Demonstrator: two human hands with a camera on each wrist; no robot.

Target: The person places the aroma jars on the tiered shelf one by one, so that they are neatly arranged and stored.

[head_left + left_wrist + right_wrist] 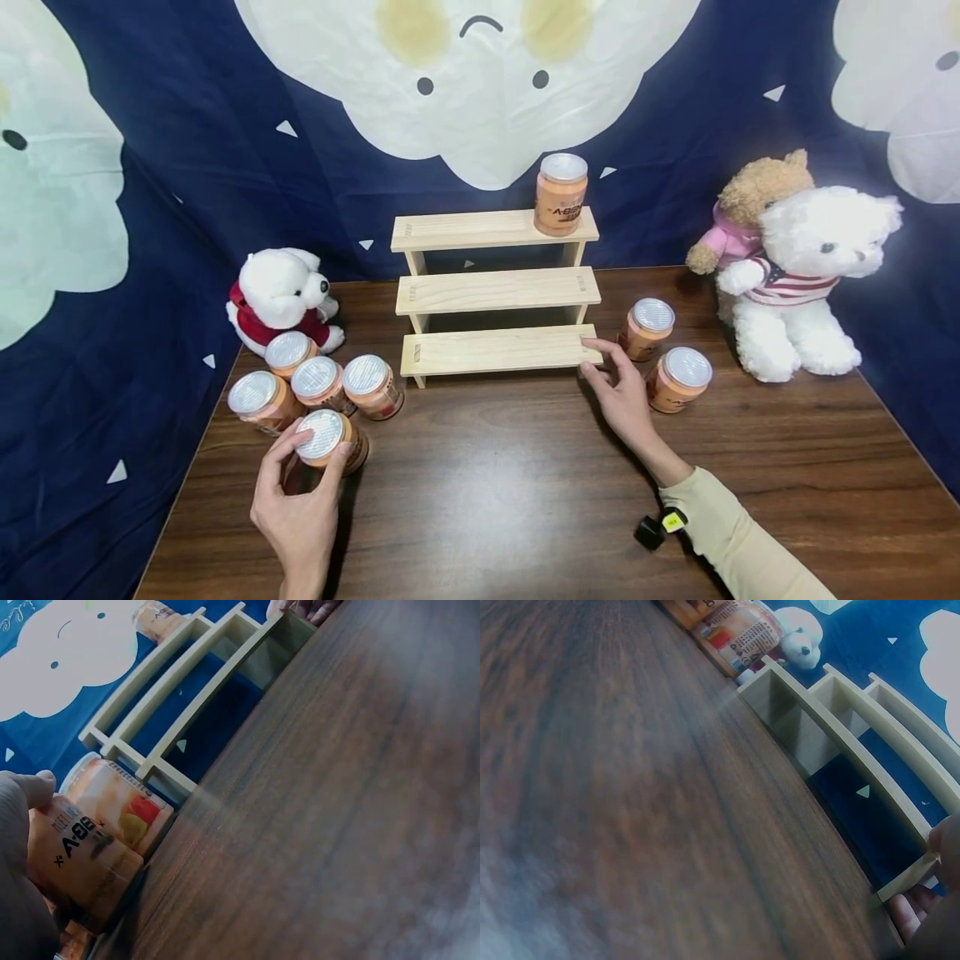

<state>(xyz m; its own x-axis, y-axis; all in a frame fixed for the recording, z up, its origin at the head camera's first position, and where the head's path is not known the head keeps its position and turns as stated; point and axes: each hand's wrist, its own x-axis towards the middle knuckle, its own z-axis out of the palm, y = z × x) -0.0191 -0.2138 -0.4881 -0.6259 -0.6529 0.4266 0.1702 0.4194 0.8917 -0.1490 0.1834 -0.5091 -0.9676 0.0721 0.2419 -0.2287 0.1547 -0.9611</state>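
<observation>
My left hand [297, 504] grips an orange-labelled jar [352, 448] with a silver lid, thumb on one side and fingers on the other. In the left wrist view that jar [82, 862] stands on the table against another jar [124, 802] with fruit pictured on its label. Several more jars, such as one at the left [262, 404], cluster just behind it. My right hand [626, 404] holds the right end of the lowest step of a three-tier wooden stand [498, 350]. Seen from the right wrist, the thumb lies on the step's edge [870, 769], with fingertips beside the end support.
One jar [560, 200] stands on the top step's right end. Two jars, a rear one [643, 337] and a nearer one [675, 387], stand right of the stand. A white plush dog [277, 292] sits left; a white bear [798, 292] and brown bear [757, 196] sit right.
</observation>
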